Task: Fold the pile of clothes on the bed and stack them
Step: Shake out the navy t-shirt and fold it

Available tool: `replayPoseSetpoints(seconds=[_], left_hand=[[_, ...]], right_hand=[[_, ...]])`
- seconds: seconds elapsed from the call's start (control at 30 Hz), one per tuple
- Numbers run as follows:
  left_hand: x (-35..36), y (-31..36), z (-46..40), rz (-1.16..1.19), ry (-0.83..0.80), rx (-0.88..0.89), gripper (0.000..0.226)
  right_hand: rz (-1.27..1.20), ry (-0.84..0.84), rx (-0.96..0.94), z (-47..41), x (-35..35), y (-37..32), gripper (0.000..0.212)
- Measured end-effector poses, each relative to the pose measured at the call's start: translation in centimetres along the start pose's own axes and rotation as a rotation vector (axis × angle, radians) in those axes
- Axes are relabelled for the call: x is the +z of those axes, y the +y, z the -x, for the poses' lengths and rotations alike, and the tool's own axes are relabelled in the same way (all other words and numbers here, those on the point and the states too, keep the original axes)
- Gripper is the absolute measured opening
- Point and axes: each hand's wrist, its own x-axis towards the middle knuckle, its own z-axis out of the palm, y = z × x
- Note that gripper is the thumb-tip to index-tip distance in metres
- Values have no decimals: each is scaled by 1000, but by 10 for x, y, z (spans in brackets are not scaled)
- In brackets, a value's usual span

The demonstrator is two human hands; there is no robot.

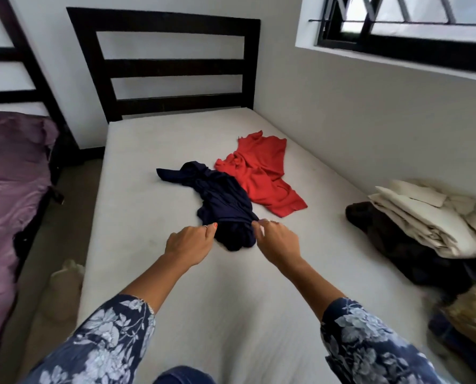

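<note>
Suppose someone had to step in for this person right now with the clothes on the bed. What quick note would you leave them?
Left hand: pinching the near edge of the navy garment.
Right hand: pinching the same edge on the other side, so both have a grip on it.
Navy garment: crumpled on the middle of the mattress, not spread out yet.
Red garment: lying loose and unfolded just beyond it, touching the navy one.
Cream folded cloths: stacked on a dark bundle at the right side of the bed.
Done: nothing from these two pieces is folded.
Left: spread and fold the navy garment, then the red, and stack both.
</note>
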Motion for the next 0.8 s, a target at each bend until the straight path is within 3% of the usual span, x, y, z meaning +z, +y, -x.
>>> replayPoseSetpoints(seconds=[0.07, 0.17, 0.27, 0.37, 0.47, 0.67, 0.8], left_hand=[[4, -16, -12, 18, 8, 11, 55], [12, -38, -28, 38, 6, 18, 50], [22, -62, -42, 62, 23, 19, 52], [28, -87, -48, 51, 44, 25, 53], [32, -109, -47, 74, 56, -4, 53], [18, -119, -35, 133, 13, -91, 55], [-4, -92, -26, 243, 28, -81, 61]], right_hand=[[-3, -75, -28, -15, 22, -12, 44], [83, -148, -55, -33, 53, -31, 77], [142, -170, -44, -50, 83, -51, 92], [189, -216, -25, -70, 95, -65, 71], [79, -192, 9, -89, 95, -71, 50], [-810, 23, 189, -113, 42, -75, 25], [-992, -6, 119, -113, -26, -71, 22]])
